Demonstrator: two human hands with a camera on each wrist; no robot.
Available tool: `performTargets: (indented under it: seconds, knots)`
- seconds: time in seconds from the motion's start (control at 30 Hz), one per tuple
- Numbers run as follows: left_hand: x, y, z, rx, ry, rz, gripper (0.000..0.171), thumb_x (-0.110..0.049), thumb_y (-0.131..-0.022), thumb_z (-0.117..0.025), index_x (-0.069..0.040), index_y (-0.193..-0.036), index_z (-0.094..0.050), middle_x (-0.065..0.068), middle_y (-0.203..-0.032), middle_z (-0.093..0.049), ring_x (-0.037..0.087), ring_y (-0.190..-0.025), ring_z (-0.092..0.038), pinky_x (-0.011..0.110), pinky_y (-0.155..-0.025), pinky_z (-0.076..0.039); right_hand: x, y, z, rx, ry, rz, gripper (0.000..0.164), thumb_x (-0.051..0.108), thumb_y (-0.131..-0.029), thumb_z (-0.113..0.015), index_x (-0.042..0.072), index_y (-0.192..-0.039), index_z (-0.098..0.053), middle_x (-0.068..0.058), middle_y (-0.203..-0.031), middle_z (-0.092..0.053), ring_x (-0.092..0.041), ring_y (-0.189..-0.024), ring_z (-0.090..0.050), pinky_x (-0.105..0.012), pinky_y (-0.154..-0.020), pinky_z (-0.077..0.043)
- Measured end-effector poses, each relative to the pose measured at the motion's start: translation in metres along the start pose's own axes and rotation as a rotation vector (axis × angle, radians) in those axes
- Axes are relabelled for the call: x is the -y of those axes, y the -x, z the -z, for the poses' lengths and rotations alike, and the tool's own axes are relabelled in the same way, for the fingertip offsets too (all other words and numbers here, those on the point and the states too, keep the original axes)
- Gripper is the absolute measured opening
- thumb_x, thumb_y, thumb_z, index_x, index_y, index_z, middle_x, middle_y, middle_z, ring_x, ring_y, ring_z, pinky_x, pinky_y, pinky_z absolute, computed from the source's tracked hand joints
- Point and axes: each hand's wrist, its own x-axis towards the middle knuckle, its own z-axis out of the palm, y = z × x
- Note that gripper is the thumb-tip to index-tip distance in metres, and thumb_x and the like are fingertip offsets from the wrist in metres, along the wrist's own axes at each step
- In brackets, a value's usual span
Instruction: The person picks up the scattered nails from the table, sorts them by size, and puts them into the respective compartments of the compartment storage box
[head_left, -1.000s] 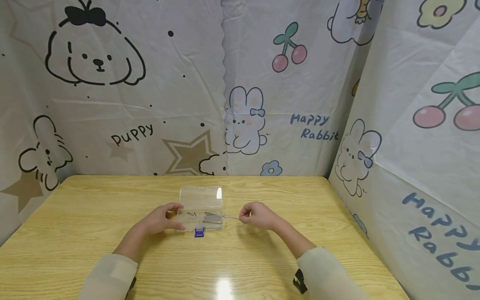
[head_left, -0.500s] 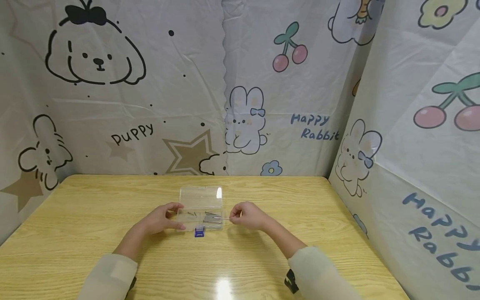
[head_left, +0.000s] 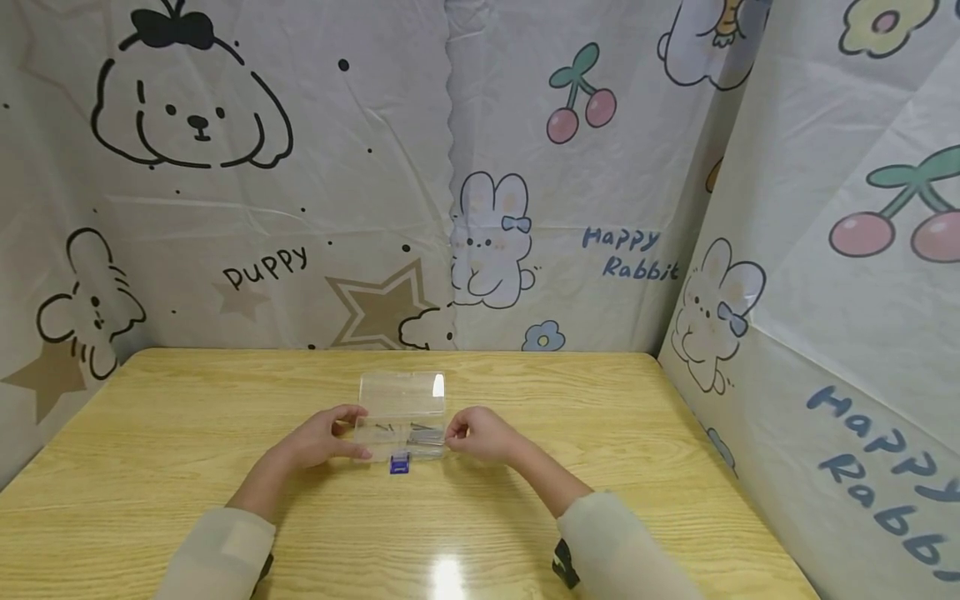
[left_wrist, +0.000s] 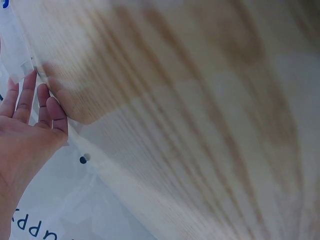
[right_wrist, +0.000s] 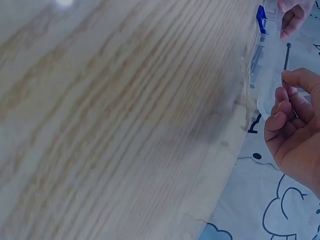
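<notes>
A clear plastic compartment box (head_left: 378, 447) stands on the table with its lid (head_left: 401, 393) folded back and a blue latch (head_left: 400, 464) at the front. My left hand (head_left: 322, 437) holds its left end, thumb at the near side and fingers at the far side. Several thin metal pieces (head_left: 425, 436) lie in the right compartments, and a few short dark ones (head_left: 384, 427) in the left. At the box's right end, my right hand (head_left: 487, 435) pinches a thin metal nail-like pin (right_wrist: 286, 59) between thumb and forefinger. Its small knobbed tip points toward the box in the right wrist view.
The wood-grain table (head_left: 315, 533) spreads around the box. Behind it and along the right side hang printed cloths (head_left: 375, 208) with puppy and rabbit drawings. Light glares off the table near its front edge.
My right hand has moved left with the metal pin, from apart from the box to right at its right end. The left hand and the box have stayed in place.
</notes>
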Motion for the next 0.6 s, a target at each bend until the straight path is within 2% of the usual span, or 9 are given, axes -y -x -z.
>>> performTargets:
  seconds: [0.6]
  knots:
    - [0.002,0.0,0.0,-0.005,0.005,-0.007,0.07,-0.03,-0.077,-0.077,-0.005,-0.133,-0.045,0.021,-0.133,-0.046,0.038,-0.116,-0.046,0.05,-0.093,-0.041,0.002,-0.012,-0.019,-0.061,-0.017,-0.043,0.009,0.01,-0.085,-0.061,0.005,-0.083,-0.068,0.001,-0.075,-0.062,-0.007,-0.065,-0.048,-0.019,-0.062,-0.042]
